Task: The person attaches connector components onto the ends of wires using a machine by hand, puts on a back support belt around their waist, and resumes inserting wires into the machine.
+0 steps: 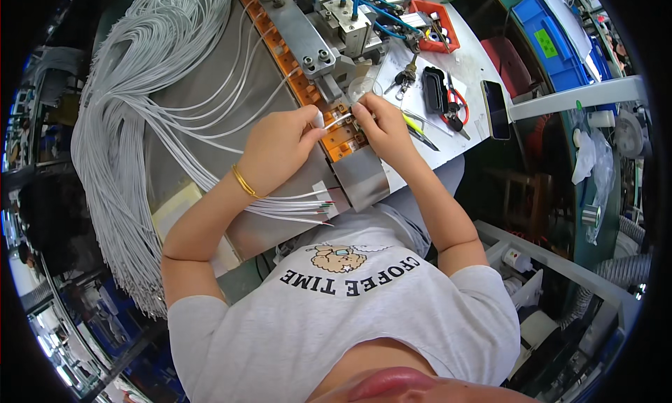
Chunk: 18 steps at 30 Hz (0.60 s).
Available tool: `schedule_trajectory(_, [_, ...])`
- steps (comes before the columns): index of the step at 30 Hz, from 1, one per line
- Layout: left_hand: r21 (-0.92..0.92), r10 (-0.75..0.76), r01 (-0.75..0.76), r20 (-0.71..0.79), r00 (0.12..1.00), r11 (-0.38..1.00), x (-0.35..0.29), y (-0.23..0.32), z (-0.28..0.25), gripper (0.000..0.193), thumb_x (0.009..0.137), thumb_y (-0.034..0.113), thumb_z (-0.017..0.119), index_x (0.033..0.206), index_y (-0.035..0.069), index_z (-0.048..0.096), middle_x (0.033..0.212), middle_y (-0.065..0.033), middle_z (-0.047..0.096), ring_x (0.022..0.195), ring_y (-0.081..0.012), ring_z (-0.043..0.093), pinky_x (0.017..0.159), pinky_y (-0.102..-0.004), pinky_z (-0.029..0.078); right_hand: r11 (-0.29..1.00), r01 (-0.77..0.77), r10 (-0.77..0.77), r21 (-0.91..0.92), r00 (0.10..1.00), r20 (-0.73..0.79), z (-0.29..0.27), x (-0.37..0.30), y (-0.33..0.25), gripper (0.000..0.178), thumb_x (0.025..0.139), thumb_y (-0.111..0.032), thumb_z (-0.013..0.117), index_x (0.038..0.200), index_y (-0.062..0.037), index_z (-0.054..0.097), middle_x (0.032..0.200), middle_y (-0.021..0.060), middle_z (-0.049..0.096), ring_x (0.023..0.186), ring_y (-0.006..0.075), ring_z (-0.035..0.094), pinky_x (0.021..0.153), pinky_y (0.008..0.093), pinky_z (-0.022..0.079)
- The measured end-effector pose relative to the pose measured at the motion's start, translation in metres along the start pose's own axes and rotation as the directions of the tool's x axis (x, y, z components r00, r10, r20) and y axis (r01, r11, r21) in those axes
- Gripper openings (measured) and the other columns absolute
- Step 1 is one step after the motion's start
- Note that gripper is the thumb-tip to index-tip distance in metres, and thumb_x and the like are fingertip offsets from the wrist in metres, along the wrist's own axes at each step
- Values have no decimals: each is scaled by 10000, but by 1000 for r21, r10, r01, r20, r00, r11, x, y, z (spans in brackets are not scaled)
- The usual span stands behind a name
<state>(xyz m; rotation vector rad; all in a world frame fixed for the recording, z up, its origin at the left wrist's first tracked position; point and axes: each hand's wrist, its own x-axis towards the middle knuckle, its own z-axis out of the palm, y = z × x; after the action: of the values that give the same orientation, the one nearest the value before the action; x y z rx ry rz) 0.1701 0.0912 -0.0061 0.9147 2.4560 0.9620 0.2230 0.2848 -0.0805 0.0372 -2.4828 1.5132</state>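
My left hand (276,147), a yellow bangle on its wrist, pinches a thin white cable (339,122) over the near end of an orange fixture rail (343,148). On the other side of the rail, my right hand (385,126) has thumb and index finger closed at the cable's other visible end. The fingers hide the exact tip. A metal press arm (301,43) reaches along the rail just beyond my hands. Several white cables (290,207) with stripped, coloured wire ends lie below my left wrist.
A large bundle of white cables (115,123) drapes over the table's left side. To the right lie keys (404,75), a black case (435,89), red-handled scissors (458,108), a yellow-green tool (414,126) and a phone (495,109). An orange-red bin (448,39) stands behind them.
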Motion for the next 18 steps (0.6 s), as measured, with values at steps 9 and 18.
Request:
schedule_trajectory(9, [264, 130, -86, -153, 980, 961, -23, 5, 4, 255, 771, 239, 671, 861, 30, 555, 942, -115, 590, 796, -284, 588, 651, -384, 457, 896, -201, 190, 395, 979, 66, 14, 5, 18, 290, 942, -235, 488, 733, -36, 465, 660, -21, 413, 636, 52, 363, 563, 224, 312])
schedule_trajectory(18, [311, 389, -376, 23, 921, 873, -115, -12, 29, 283, 716, 195, 704, 903, 41, 558, 1053, -116, 553, 873, -261, 572, 697, -348, 462, 895, -126, 214, 427, 963, -164, 1, 9, 9, 290, 948, -224, 468, 725, -40, 453, 658, -20, 405, 637, 61, 368, 589, 230, 317])
